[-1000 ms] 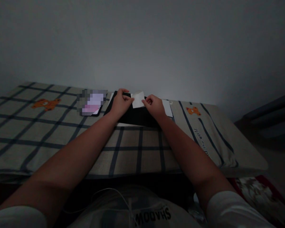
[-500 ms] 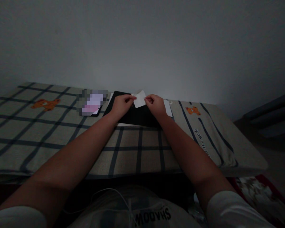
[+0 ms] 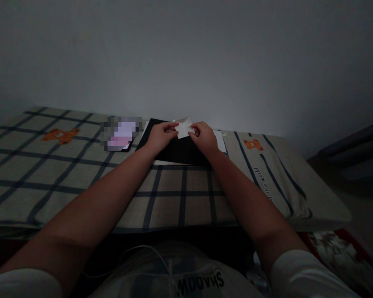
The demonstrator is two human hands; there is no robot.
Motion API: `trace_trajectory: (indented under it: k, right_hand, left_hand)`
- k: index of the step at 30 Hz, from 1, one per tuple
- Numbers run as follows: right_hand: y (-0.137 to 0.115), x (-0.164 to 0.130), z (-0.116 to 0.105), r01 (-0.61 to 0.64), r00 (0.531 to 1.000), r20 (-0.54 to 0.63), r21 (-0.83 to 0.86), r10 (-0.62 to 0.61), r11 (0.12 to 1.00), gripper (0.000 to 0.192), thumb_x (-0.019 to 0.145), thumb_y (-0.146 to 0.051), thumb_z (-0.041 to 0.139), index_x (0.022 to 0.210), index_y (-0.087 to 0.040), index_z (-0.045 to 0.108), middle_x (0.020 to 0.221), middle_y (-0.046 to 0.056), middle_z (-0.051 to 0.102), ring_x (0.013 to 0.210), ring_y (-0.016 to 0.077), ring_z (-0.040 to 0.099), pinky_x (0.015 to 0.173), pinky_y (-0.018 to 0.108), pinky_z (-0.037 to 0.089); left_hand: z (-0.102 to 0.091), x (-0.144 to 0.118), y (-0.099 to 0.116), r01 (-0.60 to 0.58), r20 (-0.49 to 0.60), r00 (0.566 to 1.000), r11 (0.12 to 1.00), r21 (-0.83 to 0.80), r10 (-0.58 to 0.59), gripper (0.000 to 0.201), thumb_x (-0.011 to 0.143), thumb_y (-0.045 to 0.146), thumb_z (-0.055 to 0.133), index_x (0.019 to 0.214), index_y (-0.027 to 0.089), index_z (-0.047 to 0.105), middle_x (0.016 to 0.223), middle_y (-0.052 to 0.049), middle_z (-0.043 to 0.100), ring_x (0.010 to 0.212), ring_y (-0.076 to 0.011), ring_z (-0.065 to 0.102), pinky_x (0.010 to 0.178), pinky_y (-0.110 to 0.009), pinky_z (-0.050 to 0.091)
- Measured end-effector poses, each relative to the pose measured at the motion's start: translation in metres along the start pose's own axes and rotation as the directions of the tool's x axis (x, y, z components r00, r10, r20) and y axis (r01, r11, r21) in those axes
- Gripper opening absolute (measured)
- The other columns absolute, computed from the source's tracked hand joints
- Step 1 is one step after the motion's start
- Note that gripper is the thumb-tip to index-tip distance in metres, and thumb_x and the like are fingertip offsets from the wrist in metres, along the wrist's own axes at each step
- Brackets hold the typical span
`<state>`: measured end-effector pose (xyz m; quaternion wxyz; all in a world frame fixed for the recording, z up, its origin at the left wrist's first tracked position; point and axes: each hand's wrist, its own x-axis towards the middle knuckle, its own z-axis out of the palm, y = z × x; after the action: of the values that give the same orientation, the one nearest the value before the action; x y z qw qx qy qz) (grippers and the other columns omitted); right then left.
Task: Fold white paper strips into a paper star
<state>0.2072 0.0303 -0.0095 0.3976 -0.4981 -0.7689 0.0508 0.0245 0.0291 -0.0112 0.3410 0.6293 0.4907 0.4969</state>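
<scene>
A small piece of white paper with creases is held up between my two hands. My left hand pinches its left edge between thumb and fingertips. On the opposite edge, the thumb and fingers of my right hand are closed on the same paper. Beneath both hands lies a flat black sheet or board. White sheets stick out from under the black one at its sides and along its front.
A phone with a lit, blurred screen lies to the left. A checked cloth with bear prints covers the table, which stands against a pale wall. A white cable hangs near my lap.
The paper has turned slightly and its upper part now shows a bent fold. Both hands have shifted their fingers a little along its edges. The phone and black sheet stay put.
</scene>
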Motion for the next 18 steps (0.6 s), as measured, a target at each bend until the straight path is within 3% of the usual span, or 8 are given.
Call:
trace_trajectory:
  k: [11,18]
  right_hand:
    - [-0.0030,-0.0011,-0.0017,0.007,1.000,-0.002,0.045,-0.007,0.999,0.020,0.080,-0.023,0.054,0.097,-0.019,0.063,0.095,0.007,0.053,0.084,0.0199,0.051,0.081,0.036,0.042]
    - [-0.0085,-0.0047,0.0005,0.079,0.993,-0.096,0.061,-0.073,0.995,0.015,0.084,-0.021,0.049,0.086,-0.018,0.064,0.096,0.007,0.053,0.089,0.0191,0.052,0.081,0.033,0.043]
  left_hand:
    - [0.0053,-0.0050,0.0072,-0.019,-0.032,0.999,0.996,-0.085,0.017,0.041,0.068,0.016,0.066,0.109,0.008,0.063,0.094,-0.010,0.069,0.078,-0.0139,0.064,0.083,-0.031,0.050]
    - [0.0103,-0.0050,0.0028,0.015,-0.032,0.999,0.979,-0.204,-0.022,0.045,0.066,0.014,0.068,0.111,0.009,0.062,0.099,-0.011,0.068,0.087,-0.0162,0.064,0.086,-0.033,0.049]
